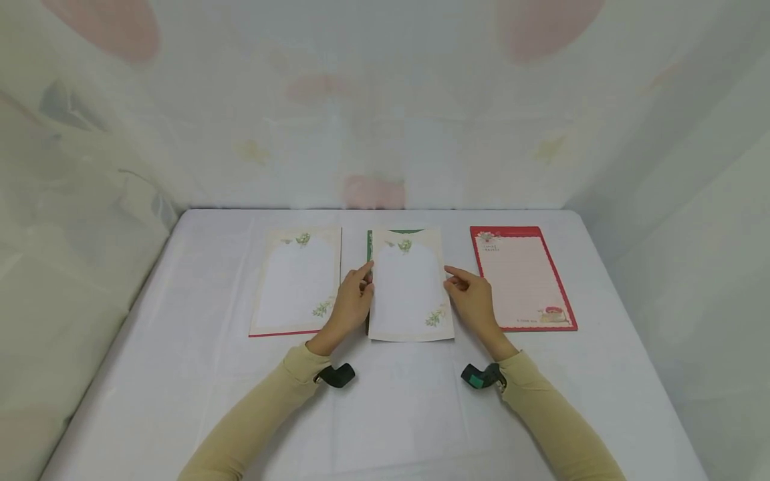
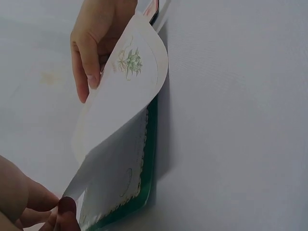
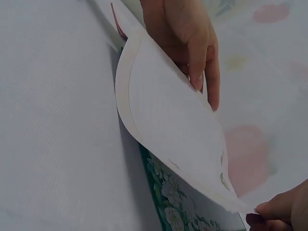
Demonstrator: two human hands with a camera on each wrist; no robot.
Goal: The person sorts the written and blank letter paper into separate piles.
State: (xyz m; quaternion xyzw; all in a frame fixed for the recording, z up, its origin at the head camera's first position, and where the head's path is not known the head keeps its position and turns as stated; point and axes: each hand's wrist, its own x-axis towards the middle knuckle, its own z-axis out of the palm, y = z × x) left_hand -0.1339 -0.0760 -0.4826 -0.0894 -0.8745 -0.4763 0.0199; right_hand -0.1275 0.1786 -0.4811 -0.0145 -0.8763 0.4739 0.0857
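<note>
A cream-edged sheet of writing paper [image 1: 409,284] with green sprigs is raised over a green notepad [image 2: 150,159] with a floral border. My left hand [image 1: 353,300] pinches the sheet's left edge between thumb and fingers. At the right edge, my right hand [image 1: 472,298] pinches the paper in the same way. In both wrist views the sheet bows between the hands, its near edge lifted off the notepad. Most of the notepad is hidden under the paper in the head view; a green strip shows along the left and top.
To the left, a matching cream sheet [image 1: 297,284] lies over a pad whose red edge shows along the bottom. A red-bordered notepad [image 1: 523,280] with pink lined paper lies at right, beside my right hand. White cloth covers the table [image 1: 403,414]; patterned curtains surround it.
</note>
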